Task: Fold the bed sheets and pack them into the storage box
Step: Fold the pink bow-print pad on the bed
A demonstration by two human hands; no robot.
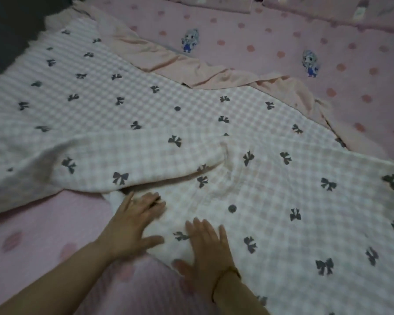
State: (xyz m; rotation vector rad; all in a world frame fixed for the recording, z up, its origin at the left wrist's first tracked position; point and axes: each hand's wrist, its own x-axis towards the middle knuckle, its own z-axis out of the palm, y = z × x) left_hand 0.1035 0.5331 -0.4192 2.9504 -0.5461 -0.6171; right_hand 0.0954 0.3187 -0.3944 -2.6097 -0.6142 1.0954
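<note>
Past the far left corner of the checked sheet (214,114) we saw a dark patch (9,23) that we could not make out. The checked sheet, white and pale pink with dark bows printed on it, lay spread over the bed and filled most of the view. On its left part a long raised fold (127,162) ran across it, doubled loosely over the layer below. At the sheet's near edge, just under that fold, our left hand (132,221) lay palm down, its fingers (146,201) straight and spread, gripping nothing; they were a little blurred. Just to the right, also on the sheet near its edge, our right hand (207,248) pressed flat, its fingers (203,228) straight and apart, holding nothing either. A thin band (225,276) sat on that wrist. Along the sheet's far edge a rumpled peach sheet (168,62) showed from beneath it. Beyond and to the right of the checked sheet lay the pink dotted bed cover (282,37), which also showed bare beside its near left edge, under our left forearm, and carried small cartoon figures (190,40).
</note>
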